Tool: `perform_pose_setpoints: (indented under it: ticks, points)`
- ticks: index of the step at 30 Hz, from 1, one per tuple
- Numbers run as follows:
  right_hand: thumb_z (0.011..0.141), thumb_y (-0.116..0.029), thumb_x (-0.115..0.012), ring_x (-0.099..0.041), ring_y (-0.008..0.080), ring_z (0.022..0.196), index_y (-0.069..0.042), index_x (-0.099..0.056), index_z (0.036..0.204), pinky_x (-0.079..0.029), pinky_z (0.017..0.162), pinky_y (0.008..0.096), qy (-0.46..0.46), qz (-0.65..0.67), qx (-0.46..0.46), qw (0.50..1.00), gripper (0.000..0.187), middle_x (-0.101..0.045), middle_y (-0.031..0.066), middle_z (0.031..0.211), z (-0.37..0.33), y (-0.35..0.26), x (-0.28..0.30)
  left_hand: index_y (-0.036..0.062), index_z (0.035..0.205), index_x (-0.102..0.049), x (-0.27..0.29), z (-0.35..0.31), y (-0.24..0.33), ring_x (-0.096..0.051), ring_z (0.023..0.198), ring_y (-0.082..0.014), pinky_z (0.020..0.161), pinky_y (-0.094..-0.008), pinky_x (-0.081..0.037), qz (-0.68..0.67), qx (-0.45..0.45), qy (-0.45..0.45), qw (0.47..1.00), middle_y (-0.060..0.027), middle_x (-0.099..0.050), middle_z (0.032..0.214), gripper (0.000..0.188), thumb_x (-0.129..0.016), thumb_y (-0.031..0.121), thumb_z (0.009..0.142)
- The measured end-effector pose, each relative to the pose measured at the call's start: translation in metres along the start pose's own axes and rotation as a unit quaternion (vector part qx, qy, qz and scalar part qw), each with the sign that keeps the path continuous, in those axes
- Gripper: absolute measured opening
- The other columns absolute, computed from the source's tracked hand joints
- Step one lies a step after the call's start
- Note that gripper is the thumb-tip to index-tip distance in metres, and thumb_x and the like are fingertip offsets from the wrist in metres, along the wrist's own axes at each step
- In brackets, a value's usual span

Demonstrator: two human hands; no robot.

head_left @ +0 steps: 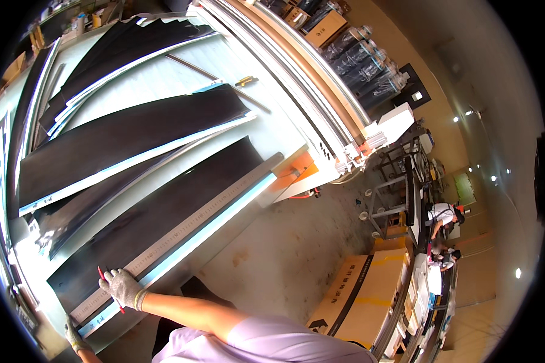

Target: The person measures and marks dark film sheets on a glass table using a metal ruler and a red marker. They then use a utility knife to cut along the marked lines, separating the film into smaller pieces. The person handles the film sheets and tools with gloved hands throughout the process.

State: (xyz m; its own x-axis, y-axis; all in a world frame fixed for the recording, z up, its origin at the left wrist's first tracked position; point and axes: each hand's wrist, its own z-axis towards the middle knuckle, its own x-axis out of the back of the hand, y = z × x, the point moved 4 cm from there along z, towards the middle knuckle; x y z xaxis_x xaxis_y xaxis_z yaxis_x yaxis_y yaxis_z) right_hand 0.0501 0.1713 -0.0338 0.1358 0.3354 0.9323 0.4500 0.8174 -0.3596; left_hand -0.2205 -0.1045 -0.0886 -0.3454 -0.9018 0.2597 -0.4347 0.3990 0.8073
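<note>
Worktable [271, 133]: its pale top is carrying several black sheets [133, 133].
Long ruler [197, 221]: is lying lengthwise on the nearest sheet [163, 209], seeming stiff; both ends are probably offering good holds.
Nearest sheet: is looking thin and flexible, probably creasing easily; its edges are seeming safest for gripping.
Right hand [123, 289]: gloved, is resting on the ruler, fingers clamping a red pen [101, 274].
Left hand [72, 336]: is resting by the ruler's near end; its grip I cannot tell.
</note>
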Motion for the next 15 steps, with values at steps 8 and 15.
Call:
perform_pose_setpoints:
  ticks: [8,15]
  points:
    - [0.087,-0.059,-0.073,-0.058,0.0296,0.111,-0.011,-0.055,0.144,-0.049,0.096,0.0429,0.055,0.070,0.010,0.996,0.077,-0.059,0.0153,0.126,-0.012,0.008,0.024,0.0184,0.086,-0.065,0.011,0.003,0.007,-0.026,0.053,-0.0033,0.049,-0.0265,-0.017,-0.033,-0.014,-0.104,0.994,0.0118,-0.033,0.065,0.036,-0.079,0.050,0.095]
    - [0.088,-0.022,-0.067,-0.062,0.0336,0.101,-0.012,-0.064,0.124,-0.048,0.094,0.0503,0.258,-0.058,0.101,0.959,0.037,-0.064,0.0131,0.107,-0.030,0.024,0.080,0.0142,0.094,-0.069,0.000,-0.073,0.088,-0.038,0.066,-0.0049,0.058,-0.0247,-0.027,-0.066,-0.068,-0.171,0.981,0.0088,-0.050,0.077,0.028,-0.079,0.041,0.096]
